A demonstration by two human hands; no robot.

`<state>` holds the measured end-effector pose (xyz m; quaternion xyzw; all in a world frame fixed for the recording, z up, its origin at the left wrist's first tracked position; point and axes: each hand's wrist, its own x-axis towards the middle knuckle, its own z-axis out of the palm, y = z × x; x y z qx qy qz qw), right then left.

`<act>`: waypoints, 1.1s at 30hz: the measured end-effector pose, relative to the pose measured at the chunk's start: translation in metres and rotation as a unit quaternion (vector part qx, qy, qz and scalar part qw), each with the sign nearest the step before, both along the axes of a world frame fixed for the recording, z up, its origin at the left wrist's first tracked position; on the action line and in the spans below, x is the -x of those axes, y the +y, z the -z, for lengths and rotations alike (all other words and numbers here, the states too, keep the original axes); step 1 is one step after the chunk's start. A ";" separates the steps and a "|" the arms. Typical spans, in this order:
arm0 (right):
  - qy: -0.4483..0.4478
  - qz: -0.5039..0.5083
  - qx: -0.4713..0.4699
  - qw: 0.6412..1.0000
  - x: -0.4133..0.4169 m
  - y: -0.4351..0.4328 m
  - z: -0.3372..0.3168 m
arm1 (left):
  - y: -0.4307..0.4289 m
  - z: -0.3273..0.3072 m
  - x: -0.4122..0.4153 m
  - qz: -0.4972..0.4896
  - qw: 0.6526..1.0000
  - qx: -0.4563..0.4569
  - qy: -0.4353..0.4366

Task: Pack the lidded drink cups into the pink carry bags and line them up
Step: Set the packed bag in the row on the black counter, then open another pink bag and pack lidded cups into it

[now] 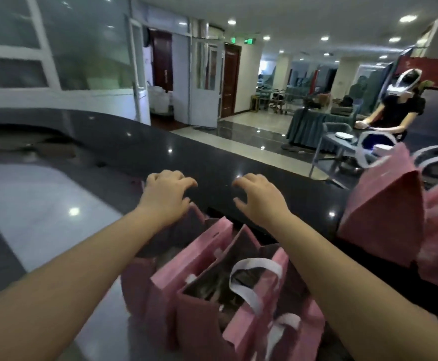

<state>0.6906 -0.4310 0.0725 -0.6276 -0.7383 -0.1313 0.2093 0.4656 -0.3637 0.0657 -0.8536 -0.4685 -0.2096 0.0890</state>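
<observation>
Left hand (166,194): extended forward over the dark polished counter (134,142), palm down, fingers curled loosely and spread, gripping nothing. Its wrist sits just above the far edge of the nearest bag group; contact with the paper cannot be confirmed because of blur.

Right hand (258,195): extended at matching height, palm down, fingers arched and apart, thumb angled inward, empty. The two hands are level with each other and separated by a gap of bare counter.

Both forearms are bare and run from the lower corners of the view, flanking the bags beneath.

Pink carry bags (212,280): a cluster stands upright between the forearms at the near edge of the counter. Mouths are open, side panels creased inward, interiors dark. A white flat ribbon handle (246,280) loops over the mouth of the nearest bag. Something mottled lies inside that bag; whether it is a lidded cup cannot be determined.

Second group of pink bags (387,204): on the counter at the right, well apart from the hands, one with a folded triangular side panel facing the camera and white handles standing above. Contents not visible.

Beyond the counter, a seated person wearing a white headset (392,110) is at a low table on the tiled floor.
</observation>
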 end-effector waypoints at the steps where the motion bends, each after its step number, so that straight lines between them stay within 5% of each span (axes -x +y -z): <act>1: -0.007 -0.015 0.015 1.000 0.015 0.010 0.005 | 0.001 0.009 0.020 -0.022 1.000 0.000 -0.001; 6: -0.025 -0.031 0.105 0.994 0.070 0.056 0.039 | -0.001 0.053 0.087 -0.068 0.997 0.046 0.006; 12: 0.053 0.088 0.264 0.959 0.084 0.096 0.072 | -0.011 0.094 0.112 -0.046 0.990 0.115 -0.065; 25: 0.171 0.016 0.250 0.953 0.135 0.154 0.072 | 0.087 0.072 0.187 -0.151 0.963 0.184 -0.129; 33: 0.239 -0.048 0.216 0.945 0.208 0.190 0.076 | 0.108 0.084 0.266 -0.209 0.925 0.203 -0.246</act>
